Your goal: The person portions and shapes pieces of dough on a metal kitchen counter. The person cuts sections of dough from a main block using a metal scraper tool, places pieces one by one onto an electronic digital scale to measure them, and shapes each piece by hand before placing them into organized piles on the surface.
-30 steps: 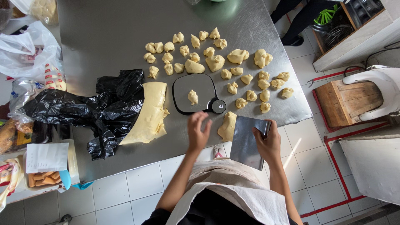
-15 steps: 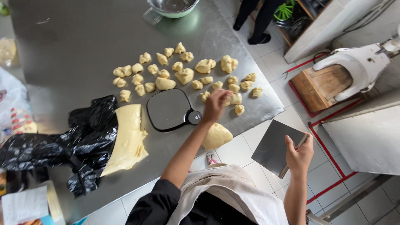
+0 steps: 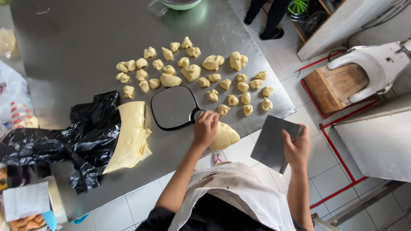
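1. The left hand (image 3: 206, 127) rests palm down, fingers loosely curled, on a soft yellow dough lump (image 3: 225, 136) at the near edge of the steel bench (image 3: 77, 47), just beside the scale (image 3: 173, 107). Whether it actually grips the dough I cannot tell.
2. The right hand (image 3: 297, 147) is closed around one edge of a flat grey scraper (image 3: 274, 143), held off the bench over the tiled floor (image 3: 308, 92).
3. Risk, as I judge it: the lump sits right at the bench edge, partly overhanging, so a push or a sticky lift could drag it off onto the floor.
4. The scraper hangs in the air by one edge only; a loose hold could drop it, and its thin edge is near the apron (image 3: 239, 192).
5. The dough slab (image 3: 130, 134) lies half on crumpled black plastic (image 3: 60, 143); soft dough could stick to the film and tear when pulled.
6. Small dough pieces (image 3: 190, 70) lie close together in rough rows beyond the scale; some nearly touch and could fuse.
7. Materials: brushed, reflective steel bench; matte, pliable, pale yellow dough, knotted in the small pieces, smooth in the slab; dark rounded-square scale with a glossy top; glossy wrinkled plastic; stiff rectangular metal scraper.
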